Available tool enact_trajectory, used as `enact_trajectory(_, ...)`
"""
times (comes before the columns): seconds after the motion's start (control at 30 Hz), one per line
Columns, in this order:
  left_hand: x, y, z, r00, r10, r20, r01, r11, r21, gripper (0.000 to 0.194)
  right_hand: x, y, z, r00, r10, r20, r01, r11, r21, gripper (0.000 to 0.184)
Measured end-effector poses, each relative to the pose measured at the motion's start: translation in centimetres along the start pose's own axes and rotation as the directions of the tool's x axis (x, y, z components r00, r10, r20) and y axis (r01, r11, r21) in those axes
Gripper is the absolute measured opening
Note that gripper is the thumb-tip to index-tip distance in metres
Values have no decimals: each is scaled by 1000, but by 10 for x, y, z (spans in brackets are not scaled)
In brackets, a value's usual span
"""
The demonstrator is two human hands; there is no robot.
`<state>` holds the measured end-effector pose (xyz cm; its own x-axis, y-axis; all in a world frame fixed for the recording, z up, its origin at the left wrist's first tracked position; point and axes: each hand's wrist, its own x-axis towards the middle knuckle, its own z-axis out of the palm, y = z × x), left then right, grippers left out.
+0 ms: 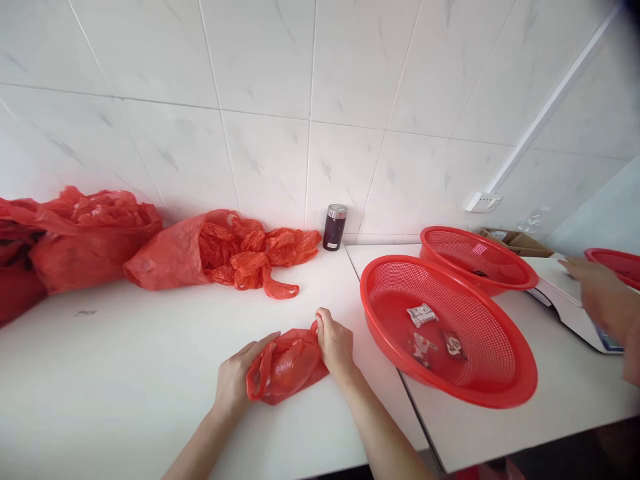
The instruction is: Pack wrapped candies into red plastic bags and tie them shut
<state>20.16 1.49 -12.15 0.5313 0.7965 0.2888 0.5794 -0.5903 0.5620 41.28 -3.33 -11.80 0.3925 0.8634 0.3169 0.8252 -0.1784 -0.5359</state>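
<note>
A small filled red plastic bag [286,365] lies on the white table [125,373] near the front edge, between my two hands. My left hand [235,379] grips its left side with the fingers curled round the plastic. My right hand [334,343] is closed in a pinch on the bag's top right corner. To the right of my right hand stands a large red mesh basket [500,393] with a few small wrapped packets [423,315] in it.
Red plastic bags lie heaped against the tiled wall: a big pile [75,233] at the left, an open one [225,253] in the middle. A dark jar [334,227] stands by the wall. A second red basket [475,260], a scale [570,300] and another person's hand [600,293] are at the right.
</note>
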Motion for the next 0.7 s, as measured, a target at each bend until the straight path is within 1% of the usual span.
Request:
enact_trajectory(0.1, 0, -2, 3, 1000, 2, 27, -3, 999, 34, 53, 0, 6, 6, 1000, 2, 3, -1, 1000, -18, 30)
enact_trajectory(0.2, -1, 0, 0, 999, 6, 51, -9, 999, 48, 49, 1, 9, 4, 1000, 8, -7, -8, 1000, -25, 31)
enact_trajectory(0.23, -1, 2, -2, 999, 3, 53, -5, 999, 44, 47, 1, 9, 1, 1000, 12, -17, -13, 1000, -23, 32)
enact_trajectory(0.3, -2, 4, -6, 999, -41, 35, 40, 999, 9, 41, -1, 7, -9, 998, 17, -55, -18, 1000, -9, 32)
enact_trajectory(0.37, -1, 4, -9, 997, -74, 13, 75, 997, -22, 39, -7, 3, -21, 991, -17, -131, 23, 999, 39, 30)
enact_trajectory(0.43, 0, 2, -10, 1000, -17, 19, 17, 1000, -11, 43, -17, -2, -30, 980, -91, -176, 107, 991, 85, 25)
enact_trajectory(0.47, 0, 1, -9, 999, 39, 37, -40, 999, 5, 43, -23, -4, -32, 978, -132, -164, 149, 984, 94, 21)
enact_trajectory(0.53, 1, -2, -7, 991, 119, 69, -120, 993, 19, 39, -33, -6, -32, 979, -190, -70, 196, 978, 78, 14)
enact_trajectory(0.6, 2, -4, -6, 989, 123, 86, -123, 992, 3, 34, -40, -4, -27, 979, -204, 27, 203, 978, 47, 9)
enact_trajectory(0.63, 2, -4, -7, 989, 116, 91, -115, 993, -8, 30, -42, -2, -25, 979, -199, 51, 197, 980, 35, 8)
enact_trajectory(0.7, 1, -4, -9, 990, 97, 99, -95, 995, -23, 22, -42, 4, -21, 982, -180, 56, 179, 984, 18, 10)
